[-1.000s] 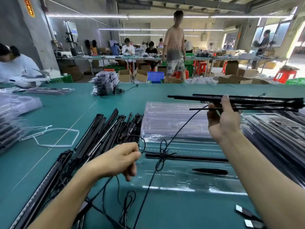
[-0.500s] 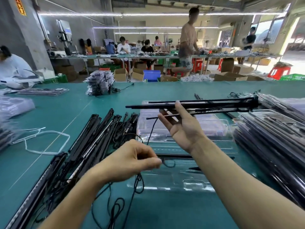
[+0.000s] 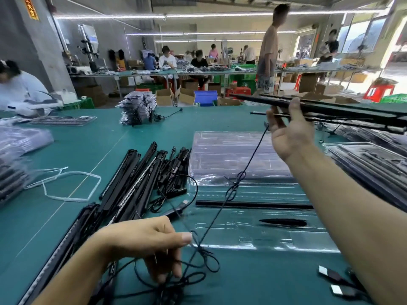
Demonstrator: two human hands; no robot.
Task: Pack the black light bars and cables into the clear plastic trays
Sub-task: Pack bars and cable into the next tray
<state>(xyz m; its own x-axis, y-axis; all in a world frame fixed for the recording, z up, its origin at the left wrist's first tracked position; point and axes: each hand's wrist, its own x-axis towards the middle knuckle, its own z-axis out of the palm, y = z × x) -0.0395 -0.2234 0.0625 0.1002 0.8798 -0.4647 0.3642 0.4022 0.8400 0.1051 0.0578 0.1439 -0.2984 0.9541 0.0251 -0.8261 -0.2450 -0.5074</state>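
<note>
Long black light bars (image 3: pixel 341 111) raised above teal table (image 3: pixel 66 150), long axis left-to-right. Right hand (image 3: pixel 290 135) pinches them, thumb over fingers. Thin black cable (image 3: pixel 253 150) slants taut down to left hand (image 3: pixel 152 241), which pinches it. Clear plastic tray (image 3: pixel 275 238) lies below, between hands, parallel to bars. Bars' right end cut off by frame edge; left fingertips blurred.

one left hand (image 3: pixel 154 243), one right hand (image 3: pixel 290 133). at least two held bars (image 3: pixel 343 111) in the right hand. one cable (image 3: pixel 246 168) strung between the hands. one open tray (image 3: pixel 308 241), with one bar (image 3: pixel 253 204) and one small black piece (image 3: pixel 284 222) in it. one stack of empty trays (image 3: pixel 231 150) behind. one pile of loose bars (image 3: pixel 136 179), too many to count. two plugs (image 3: pixel 330 275). one white cord loop (image 3: pixel 72 186). one blue bin (image 3: pixel 206 96).
</note>
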